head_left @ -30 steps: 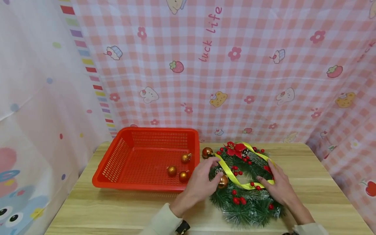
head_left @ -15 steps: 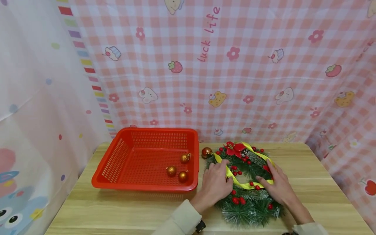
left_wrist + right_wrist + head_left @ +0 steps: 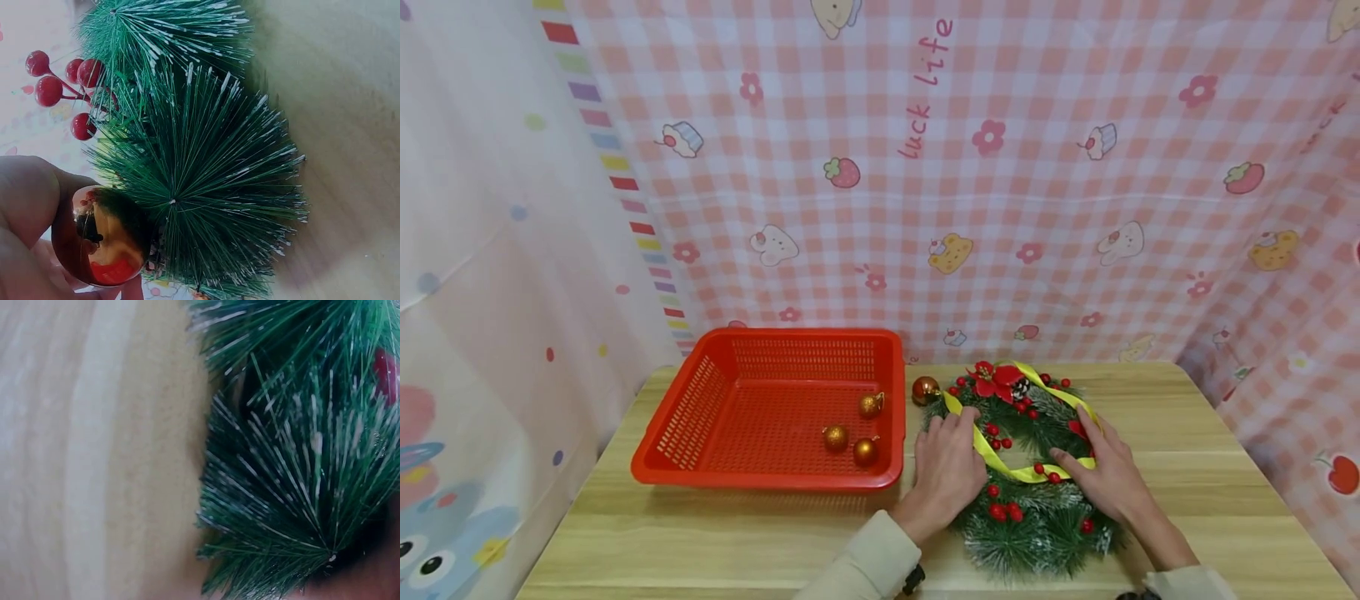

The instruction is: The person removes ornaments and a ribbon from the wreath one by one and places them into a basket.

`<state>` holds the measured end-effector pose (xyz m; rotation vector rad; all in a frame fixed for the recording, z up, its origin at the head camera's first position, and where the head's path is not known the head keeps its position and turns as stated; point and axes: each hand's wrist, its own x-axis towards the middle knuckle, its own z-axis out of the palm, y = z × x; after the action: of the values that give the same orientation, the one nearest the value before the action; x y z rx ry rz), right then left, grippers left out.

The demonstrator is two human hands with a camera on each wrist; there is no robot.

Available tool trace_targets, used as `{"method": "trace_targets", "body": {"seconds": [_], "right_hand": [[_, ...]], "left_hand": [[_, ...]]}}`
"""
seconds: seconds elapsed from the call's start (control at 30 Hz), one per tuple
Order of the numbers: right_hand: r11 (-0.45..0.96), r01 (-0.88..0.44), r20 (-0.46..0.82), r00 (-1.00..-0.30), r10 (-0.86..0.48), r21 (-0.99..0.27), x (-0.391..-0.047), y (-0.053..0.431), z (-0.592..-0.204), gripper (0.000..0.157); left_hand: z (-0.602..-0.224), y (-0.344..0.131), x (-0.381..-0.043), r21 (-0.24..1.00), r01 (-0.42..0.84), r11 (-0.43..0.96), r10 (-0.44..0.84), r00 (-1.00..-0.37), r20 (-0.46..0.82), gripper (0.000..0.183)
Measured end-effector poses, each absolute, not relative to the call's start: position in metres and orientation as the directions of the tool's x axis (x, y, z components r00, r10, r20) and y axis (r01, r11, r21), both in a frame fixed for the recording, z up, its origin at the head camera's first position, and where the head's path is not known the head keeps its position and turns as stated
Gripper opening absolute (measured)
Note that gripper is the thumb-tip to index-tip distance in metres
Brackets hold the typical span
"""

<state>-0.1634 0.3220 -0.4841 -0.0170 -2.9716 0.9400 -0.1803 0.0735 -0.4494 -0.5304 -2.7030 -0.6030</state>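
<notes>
A green wreath with red berries, a red poinsettia and a pinecone lies on the table. Yellow ribbon winds around it. My left hand is at the wreath's left side, its fingers around a shiny gold Christmas ball beside the green needles; the hand hides this ball in the head view. On the right side, my right hand grips the wreath, thumb toward the inner opening. Another shiny gold ball sits at the wreath's upper left edge.
A red plastic basket stands left of the wreath, with three gold balls inside near its right end. The wooden table reaches back to a pink checked curtain.
My left hand has moved right onto the wreath's left side and now covers the gold ball that showed there before. My right hand keeps its place on the wreath.
</notes>
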Motion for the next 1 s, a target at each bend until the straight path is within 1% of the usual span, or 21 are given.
{"method": "trace_targets", "body": {"seconds": [0.23, 0.5, 0.7, 0.9, 1.0], "right_hand": [[0.816, 0.005, 0.022, -1.0, 0.021, -0.577, -0.163, 0.322, -0.483, 0.092], [0.814, 0.005, 0.027, -0.999, 0.025, -0.581, -0.162, 0.321, -0.484, 0.091], [0.816, 0.005, 0.03, -0.999, 0.027, -0.578, -0.162, 0.321, -0.486, 0.09], [0.816, 0.006, 0.031, -0.999, 0.029, -0.577, -0.162, 0.321, -0.485, 0.089], [0.816, 0.007, 0.032, -0.999, 0.031, -0.578, -0.162, 0.321, -0.485, 0.088]], "left_hand": [[-0.45, 0.076, -0.182, 0.359, 0.409, 0.839, 0.26, -0.881, 0.395, 0.043], [-0.452, 0.08, -0.184, 0.31, 0.421, 0.853, 0.274, -0.865, 0.422, 0.042], [-0.452, 0.082, -0.185, 0.296, 0.402, 0.867, 0.255, -0.866, 0.431, 0.036], [-0.448, 0.085, -0.186, 0.274, 0.394, 0.877, 0.257, -0.868, 0.424, 0.04], [-0.448, 0.086, -0.186, 0.242, 0.4, 0.884, 0.268, -0.857, 0.439, 0.037]]}}
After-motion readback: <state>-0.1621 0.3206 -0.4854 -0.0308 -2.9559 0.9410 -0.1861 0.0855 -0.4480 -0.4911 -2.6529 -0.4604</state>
